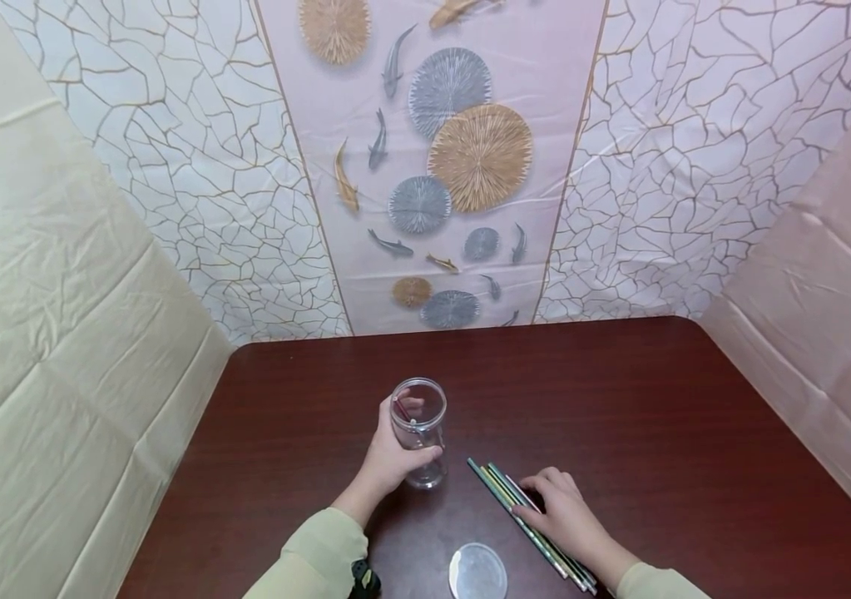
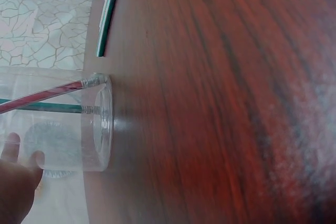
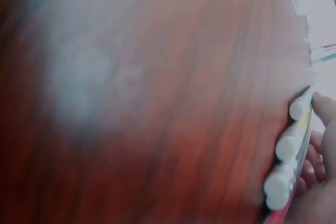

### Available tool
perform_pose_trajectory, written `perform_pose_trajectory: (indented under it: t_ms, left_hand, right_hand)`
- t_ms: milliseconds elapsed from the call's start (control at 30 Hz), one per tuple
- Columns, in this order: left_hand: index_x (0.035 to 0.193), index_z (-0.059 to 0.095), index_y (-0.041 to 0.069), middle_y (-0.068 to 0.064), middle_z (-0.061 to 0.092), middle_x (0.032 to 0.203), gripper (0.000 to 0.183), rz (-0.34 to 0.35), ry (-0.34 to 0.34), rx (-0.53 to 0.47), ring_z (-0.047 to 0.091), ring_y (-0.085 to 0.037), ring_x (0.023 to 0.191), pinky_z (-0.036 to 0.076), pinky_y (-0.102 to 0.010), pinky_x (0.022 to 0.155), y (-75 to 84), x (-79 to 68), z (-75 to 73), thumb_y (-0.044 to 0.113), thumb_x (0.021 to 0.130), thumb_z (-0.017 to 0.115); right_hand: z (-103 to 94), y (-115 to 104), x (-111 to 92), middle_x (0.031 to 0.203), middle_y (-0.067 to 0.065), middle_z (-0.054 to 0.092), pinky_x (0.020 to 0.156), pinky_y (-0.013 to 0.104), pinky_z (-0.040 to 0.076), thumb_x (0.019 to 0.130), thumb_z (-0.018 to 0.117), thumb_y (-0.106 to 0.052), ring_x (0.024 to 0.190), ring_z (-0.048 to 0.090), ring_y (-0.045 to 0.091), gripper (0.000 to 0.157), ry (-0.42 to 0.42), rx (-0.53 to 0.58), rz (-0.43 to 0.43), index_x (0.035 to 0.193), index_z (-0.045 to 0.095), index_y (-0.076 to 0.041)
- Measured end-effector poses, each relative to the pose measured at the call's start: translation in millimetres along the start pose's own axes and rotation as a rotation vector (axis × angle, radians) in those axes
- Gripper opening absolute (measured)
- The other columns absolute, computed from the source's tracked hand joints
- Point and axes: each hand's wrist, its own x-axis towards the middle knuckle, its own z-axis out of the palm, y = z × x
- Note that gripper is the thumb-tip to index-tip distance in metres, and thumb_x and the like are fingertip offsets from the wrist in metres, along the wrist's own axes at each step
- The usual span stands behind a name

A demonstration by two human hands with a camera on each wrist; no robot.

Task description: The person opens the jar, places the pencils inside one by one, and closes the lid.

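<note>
My left hand (image 1: 388, 456) grips a clear jar (image 1: 432, 437), which stands upright on the table with its mouth uncovered. Inside it, the left wrist view shows a red pencil (image 2: 52, 92) leaning across a green pencil (image 2: 52, 107). To the jar's right lies a bundle of several pencils (image 1: 498, 495), mostly green with a yellow one among them. My right hand (image 1: 563, 512) is over the bundle, thumb and fingers bent around a pencil at its right side; the fingertips are partly hidden. White pencil ends (image 3: 287, 148) show blurred in the right wrist view.
A round translucent lid (image 1: 477, 571) lies flat near the front, between my forearms. The dark red-brown wooden table (image 1: 305, 408) reaches back to a patterned cloth wall (image 1: 440, 249). Pale padded panels (image 1: 807, 299) stand at both sides.
</note>
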Motion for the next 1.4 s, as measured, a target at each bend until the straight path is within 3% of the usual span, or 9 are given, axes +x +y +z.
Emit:
perform_pose_trajectory:
  t_ms: [167, 267, 633, 933, 1067, 1200, 1400]
  left_hand:
    - [0.136, 0.025, -0.005, -0.016, 0.050, 0.127, 0.089, -0.008, 0.011, 0.013, 0.048, -0.027, 0.116, 0.039, -0.029, 0.096, 0.7, -0.3, 1.0, -0.005, 0.066, 0.079]
    - [0.135, 0.026, -0.002, -0.014, 0.051, 0.127, 0.088, -0.015, 0.015, 0.021, 0.048, -0.026, 0.116, 0.039, -0.029, 0.096, 2.3, -0.9, 1.2, -0.004, 0.066, 0.079]
    - [0.135, 0.027, -0.001, -0.017, 0.051, 0.128, 0.087, -0.011, 0.018, 0.030, 0.045, -0.038, 0.119, 0.038, -0.031, 0.097, 4.6, -1.7, 0.7, -0.003, 0.066, 0.079]
    - [0.135, 0.027, 0.000, -0.019, 0.050, 0.128, 0.087, -0.018, 0.019, -0.001, 0.046, -0.036, 0.118, 0.038, -0.029, 0.097, 3.1, -1.0, 1.5, -0.005, 0.065, 0.079]
    - [0.135, 0.027, -0.002, -0.022, 0.049, 0.128, 0.087, -0.016, 0.017, -0.018, 0.046, -0.036, 0.117, 0.038, -0.028, 0.096, 1.4, -0.6, 1.6, -0.006, 0.064, 0.079]
    - [0.135, 0.026, -0.003, -0.020, 0.050, 0.127, 0.088, -0.013, 0.018, -0.004, 0.048, -0.028, 0.115, 0.039, -0.029, 0.096, 1.6, -0.2, 1.4, -0.006, 0.064, 0.079]
    - [0.134, 0.028, 0.000, -0.016, 0.051, 0.126, 0.086, -0.015, 0.024, 0.016, 0.049, -0.025, 0.114, 0.039, -0.030, 0.096, 4.6, -0.5, 1.4, -0.005, 0.064, 0.079]
  right_hand:
    - [-0.4, -2, 1, 0.083, -0.009, 0.050, 0.071, 0.031, 0.038, 0.070, 0.080, -0.017, 0.078, 0.044, 0.011, 0.021, -0.021, -0.003, 0.047, 0.088, 0.068, -0.014]
    - [0.1, -3, 2, 0.080, -0.010, 0.050, 0.070, 0.031, 0.038, 0.071, 0.079, -0.015, 0.076, 0.044, 0.009, 0.021, -0.018, -0.006, 0.051, 0.087, 0.067, -0.014]
    - [0.1, -5, 3, 0.074, -0.014, 0.047, 0.069, 0.032, 0.039, 0.074, 0.077, -0.016, 0.072, 0.045, 0.006, 0.015, -0.021, -0.018, 0.078, 0.082, 0.065, -0.017]
    - [-2.3, -5, 3, 0.072, -0.017, 0.045, 0.064, 0.025, 0.041, 0.076, 0.074, -0.009, 0.070, 0.044, 0.003, 0.014, 0.021, -0.007, 0.078, 0.078, 0.064, -0.019]
    - [-6.0, -4, 7, 0.073, -0.015, 0.048, 0.061, 0.024, 0.043, 0.079, 0.073, -0.011, 0.066, 0.047, 0.002, 0.009, -0.006, 0.020, 0.132, 0.079, 0.066, -0.017]
    - [-12.5, -4, 13, 0.074, -0.013, 0.052, 0.062, 0.025, 0.045, 0.080, 0.072, -0.014, 0.067, 0.050, 0.003, 0.004, -0.030, 0.048, 0.190, 0.081, 0.068, -0.014]
    - [-31.6, -9, 28, 0.078, -0.007, 0.060, 0.062, 0.026, 0.046, 0.080, 0.071, -0.011, 0.069, 0.053, 0.007, 0.008, 0.010, 0.097, 0.200, 0.088, 0.068, -0.010]
